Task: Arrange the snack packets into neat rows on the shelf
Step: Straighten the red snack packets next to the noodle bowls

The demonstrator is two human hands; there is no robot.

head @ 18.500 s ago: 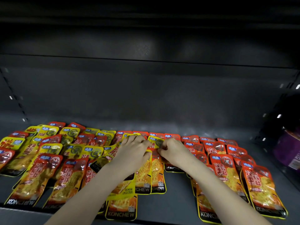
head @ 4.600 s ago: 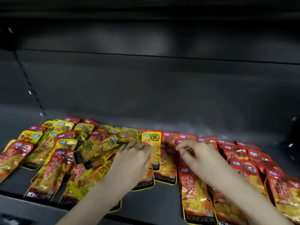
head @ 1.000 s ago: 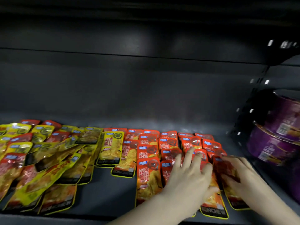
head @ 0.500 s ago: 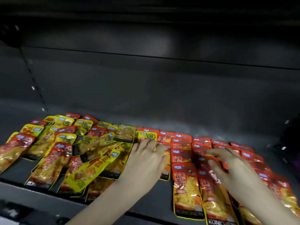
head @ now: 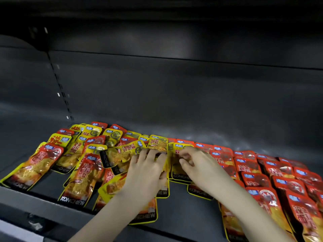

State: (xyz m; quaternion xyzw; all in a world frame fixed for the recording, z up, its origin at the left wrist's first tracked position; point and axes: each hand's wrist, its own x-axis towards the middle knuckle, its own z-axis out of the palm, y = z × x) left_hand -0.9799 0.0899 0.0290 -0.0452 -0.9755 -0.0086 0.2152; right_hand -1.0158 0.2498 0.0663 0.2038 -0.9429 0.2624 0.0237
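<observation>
The shelf (head: 174,215) carries it all: red packets (head: 253,165) on the right sit in tidy overlapping rows, the mixed pile (head: 83,154) on the left lies jumbled, roughly half remaining. Left hand (head: 146,173) presses flat, grip open; right hand (head: 197,165) pinches a yellow packet (head: 176,154) mid-shelf.

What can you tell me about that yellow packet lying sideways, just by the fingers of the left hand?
The sideways yellow packet is a flat, glossy pouch, plastic or foil by its shine, with red lettering and a black band at its left end. It lies across the other snack packets, turned crosswise while most of them point toward the shelf's back. Its surface looks crinkled. The left hand rests fingers-down at its right end, seemingly touching it. The right hand is on neighbouring packets, apart from it.
</observation>
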